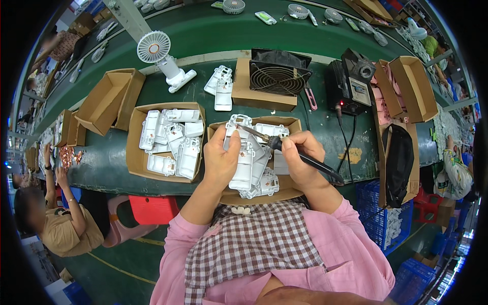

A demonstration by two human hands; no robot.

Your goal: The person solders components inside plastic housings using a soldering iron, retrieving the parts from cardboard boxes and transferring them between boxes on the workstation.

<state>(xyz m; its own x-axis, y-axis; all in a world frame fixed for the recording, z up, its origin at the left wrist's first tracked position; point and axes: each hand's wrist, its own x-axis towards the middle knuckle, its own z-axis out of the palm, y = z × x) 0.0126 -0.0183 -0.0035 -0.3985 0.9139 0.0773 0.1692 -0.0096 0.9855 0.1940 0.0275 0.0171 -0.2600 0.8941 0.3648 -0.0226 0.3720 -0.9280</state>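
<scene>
My left hand [221,157] pinches a small white plastic shell [240,120] between thumb and fingers, above an open cardboard box [285,195]. My right hand [305,158] is closed round the black handle of a soldering iron [325,170]. The iron's metal tip points left and reaches the held shell; whether it touches is too small to tell. More white shells [242,170] lie piled in the box beneath my hands. To the left, a second cardboard box [133,157] holds several similar white shells [188,155].
Behind the boxes stand a white handheld fan [154,47], a black cooling fan [278,79] on a carton, and a soldering station [356,86] whose cable hangs at right. Pink tweezers [311,99] lie nearby. A conveyor [203,31] runs along the back. A co-worker [71,218] sits at left.
</scene>
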